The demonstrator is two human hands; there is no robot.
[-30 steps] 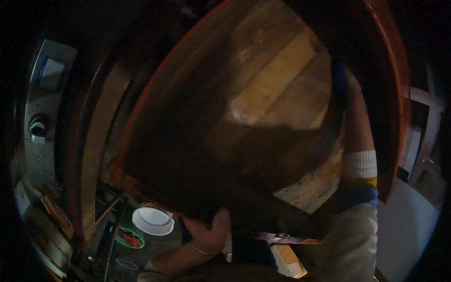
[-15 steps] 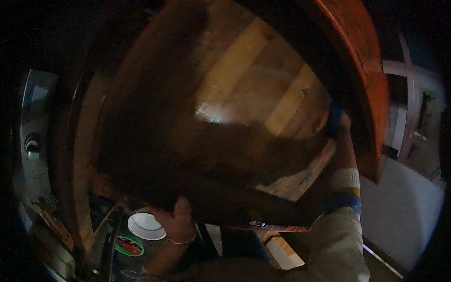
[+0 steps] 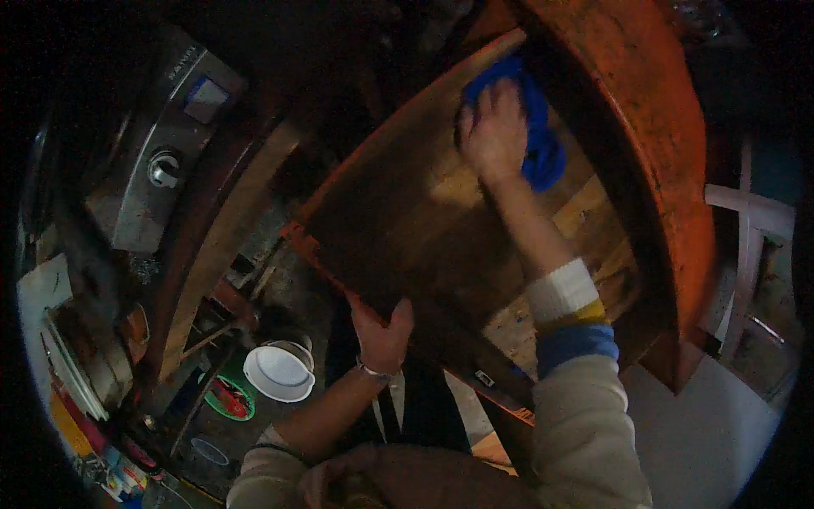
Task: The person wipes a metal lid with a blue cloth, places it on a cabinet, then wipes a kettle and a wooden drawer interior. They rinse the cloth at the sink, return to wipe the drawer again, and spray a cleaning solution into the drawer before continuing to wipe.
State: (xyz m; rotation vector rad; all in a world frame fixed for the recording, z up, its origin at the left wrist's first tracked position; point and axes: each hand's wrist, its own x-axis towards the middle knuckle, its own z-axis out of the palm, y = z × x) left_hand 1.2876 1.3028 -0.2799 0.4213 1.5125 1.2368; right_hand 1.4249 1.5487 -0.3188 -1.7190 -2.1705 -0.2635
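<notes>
A large dark wooden panel [image 3: 424, 212] fills the middle of the head view, tilted, with a thick orange-red wooden rim [image 3: 653, 144] along its right side. My right hand [image 3: 490, 127] presses a blue cloth [image 3: 534, 127] against the upper part of the panel. My left hand [image 3: 380, 332] grips the panel's lower edge, thumb on the top face. A bracelet sits on my left wrist. My right sleeve is grey with white, yellow and blue cuffs.
A white bowl [image 3: 278, 371] stands on the floor at lower left beside a green lid [image 3: 231, 399]. A grey metal appliance with a knob [image 3: 161, 170] is at upper left. A white wooden frame [image 3: 755, 246] stands at the right.
My right hand with the blue cloth has moved from the panel's right edge up to its upper middle. The view has shifted, and my left hand now shows plainly on the lower edge.
</notes>
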